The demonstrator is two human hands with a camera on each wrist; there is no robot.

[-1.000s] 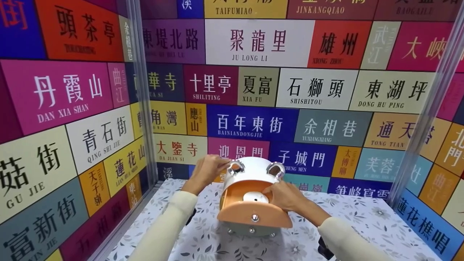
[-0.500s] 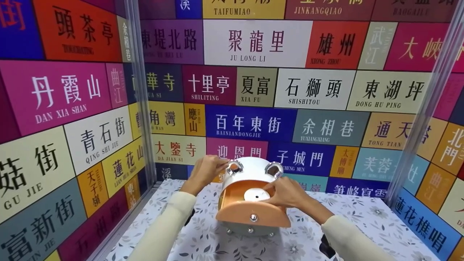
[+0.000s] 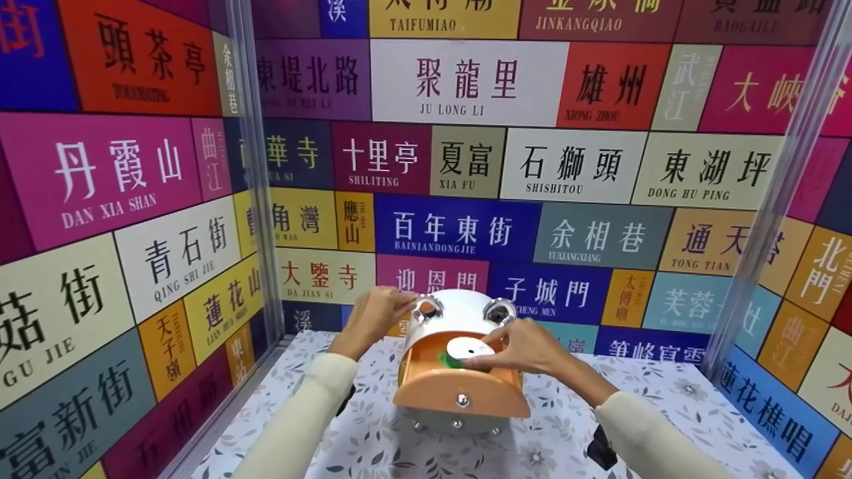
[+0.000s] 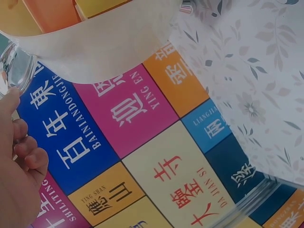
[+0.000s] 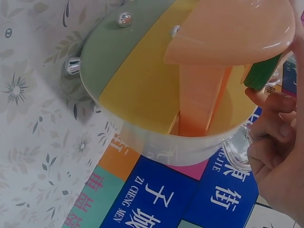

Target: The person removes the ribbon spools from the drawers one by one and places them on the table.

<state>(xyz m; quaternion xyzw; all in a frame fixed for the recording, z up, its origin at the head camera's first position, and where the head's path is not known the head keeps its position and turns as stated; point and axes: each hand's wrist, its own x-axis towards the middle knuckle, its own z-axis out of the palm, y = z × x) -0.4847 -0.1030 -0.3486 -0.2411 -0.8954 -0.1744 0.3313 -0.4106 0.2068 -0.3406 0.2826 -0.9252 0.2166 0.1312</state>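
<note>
A rounded white box [image 3: 459, 313] with two clear ring ears stands on the table, its orange drawer [image 3: 459, 392] pulled out. With thumb and fingers my left hand [image 3: 376, 316] pinches the left ring [image 3: 427, 306]; the left wrist view shows the fingertips at that ring [image 4: 16, 69]. Over the drawer, my right hand [image 3: 532, 346] grips a round disc [image 3: 466, 347] with a white top, a small dark centre hole and a green side. That green side [image 5: 262, 72] shows above the fingers in the right wrist view. The drawer front hides the drawer's floor.
The box rests on silvery ball feet [image 5: 124, 19], on a white tabletop [image 3: 566, 426] with a grey leaf pattern. Colourful panels with Chinese lettering [image 3: 466, 159] stand behind and at both sides. Clear corner posts [image 3: 256, 166] join them.
My right hand has raised the disc a little inside the drawer, and its green side now shows. The left hand keeps its hold on the ring.
</note>
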